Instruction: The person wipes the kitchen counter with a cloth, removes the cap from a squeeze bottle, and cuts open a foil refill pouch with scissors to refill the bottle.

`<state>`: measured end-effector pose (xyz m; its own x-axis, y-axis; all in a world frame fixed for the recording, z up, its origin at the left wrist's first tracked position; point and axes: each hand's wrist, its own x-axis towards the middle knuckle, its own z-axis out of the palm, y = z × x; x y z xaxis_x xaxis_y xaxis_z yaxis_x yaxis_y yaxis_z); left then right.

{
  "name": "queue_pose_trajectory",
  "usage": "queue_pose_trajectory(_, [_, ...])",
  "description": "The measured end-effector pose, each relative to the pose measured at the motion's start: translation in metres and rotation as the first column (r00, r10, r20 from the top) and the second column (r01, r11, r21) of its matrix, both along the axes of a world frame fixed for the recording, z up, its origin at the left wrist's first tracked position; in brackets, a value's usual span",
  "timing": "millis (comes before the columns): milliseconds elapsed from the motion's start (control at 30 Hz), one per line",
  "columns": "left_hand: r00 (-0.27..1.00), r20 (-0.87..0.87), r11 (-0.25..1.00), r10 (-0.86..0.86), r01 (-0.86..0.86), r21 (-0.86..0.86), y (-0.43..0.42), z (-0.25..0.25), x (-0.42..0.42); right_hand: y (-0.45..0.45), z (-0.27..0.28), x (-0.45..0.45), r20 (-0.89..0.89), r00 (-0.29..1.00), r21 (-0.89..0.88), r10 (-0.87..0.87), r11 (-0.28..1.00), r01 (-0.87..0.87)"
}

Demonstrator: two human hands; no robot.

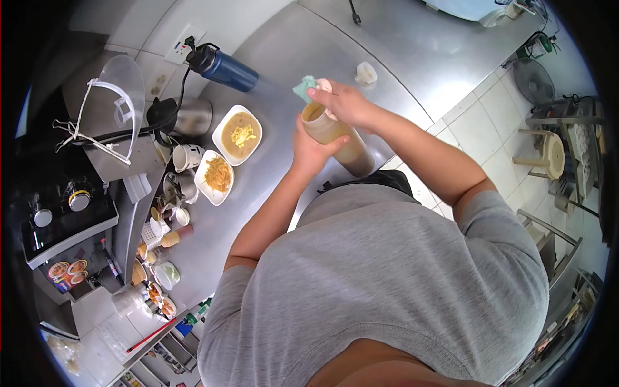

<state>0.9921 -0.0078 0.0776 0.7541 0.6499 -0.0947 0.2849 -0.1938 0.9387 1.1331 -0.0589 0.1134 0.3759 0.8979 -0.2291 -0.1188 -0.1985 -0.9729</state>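
My left hand (313, 149) is wrapped round a tall, cloudy plastic bottle (352, 155) with a brownish content or film inside. It leans with its open mouth up and its base towards my body. Just above the mouth, my right hand (342, 104) is closed on a crumpled cloth (304, 89), pale green with a whitish part. Whether the cloth touches the rim I cannot tell. A white plastic lid (366, 73) lies on the steel counter (284, 64) beyond my right hand.
Left of my hands stand a bowl of soup (237, 137) with a yellow topping and a dish of shredded food (215, 179). A blue flask (224, 68), a steel kettle (192, 116) and a white cup (187, 157) are near the wall. A plastic stool (548, 155) stands on the right.
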Motion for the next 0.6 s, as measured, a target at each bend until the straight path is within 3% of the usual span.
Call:
queue_pose_trajectory(133, [0.989,-0.032,0.986,-0.147,0.149,0.078,-0.006,0.007,-0.003,0.005,0.006,0.015,-0.301,0.953,-0.287,0.038,0.949,-0.128])
queue_pose_trajectory(233, [0.956,-0.063,0.914,-0.288,0.294,0.278,-0.008,0.019,-0.004,0.004,-0.010,0.013,-0.369,0.927,-0.148,0.069,0.980,-0.132])
queue_pose_trajectory(300, [0.909,-0.171,0.805,-0.381,0.417,0.421,-0.002,0.024,-0.009,0.003,-0.027,0.012,-0.299,0.954,-0.053,0.019,0.998,-0.037])
queue_pose_trajectory(333, [0.932,-0.097,0.834,-0.348,0.355,0.422,0.003,0.018,-0.013,0.001,-0.034,0.014,-0.266,0.964,-0.005,-0.005,1.000,0.004])
queue_pose_trajectory(367, [0.951,-0.021,0.861,-0.309,0.289,0.419,0.010,0.005,-0.016,0.000,-0.039,0.020,-0.251,0.964,-0.111,-0.088,0.992,0.062])
queue_pose_trajectory(433, [0.963,0.185,0.935,-0.196,0.127,0.330,0.012,0.004,-0.016,-0.005,-0.019,0.025,-0.200,0.978,-0.025,-0.052,0.999,0.048])
queue_pose_trajectory(500, [0.993,0.085,0.940,-0.079,0.046,0.338,0.014,0.010,-0.015,-0.007,-0.011,0.021,-0.139,0.990,0.086,0.032,0.996,-0.020])
queue_pose_trajectory(600, [0.999,-0.006,0.935,0.054,-0.048,0.353,0.022,0.011,-0.008,-0.005,-0.016,0.003,0.427,0.903,0.267,-0.050,0.961,-0.073])
